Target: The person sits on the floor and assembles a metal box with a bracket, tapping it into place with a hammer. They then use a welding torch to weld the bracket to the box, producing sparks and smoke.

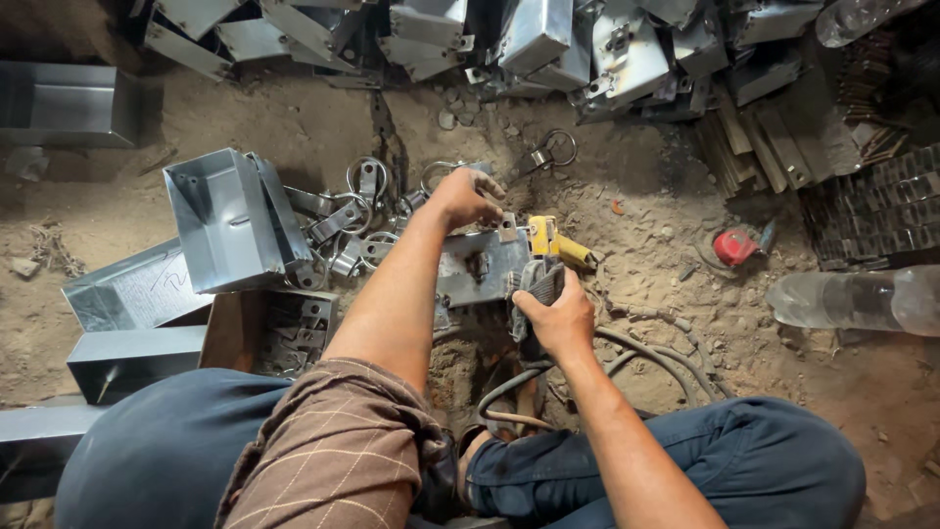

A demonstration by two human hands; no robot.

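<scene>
Head view, grey metal box point(480, 266) (dusty), yellow-tipped tool point(548, 257) in right hand point(560, 318)

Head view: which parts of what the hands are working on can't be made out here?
- Yellow tool: its body is mostly hidden under the right hand.
- Metal plate: its near edge is covered by the left forearm; the left hand hides its top corner.
- Hoses: their ends vanish beneath the legs.
- Plastic bottle: cut off by the right edge.
</scene>
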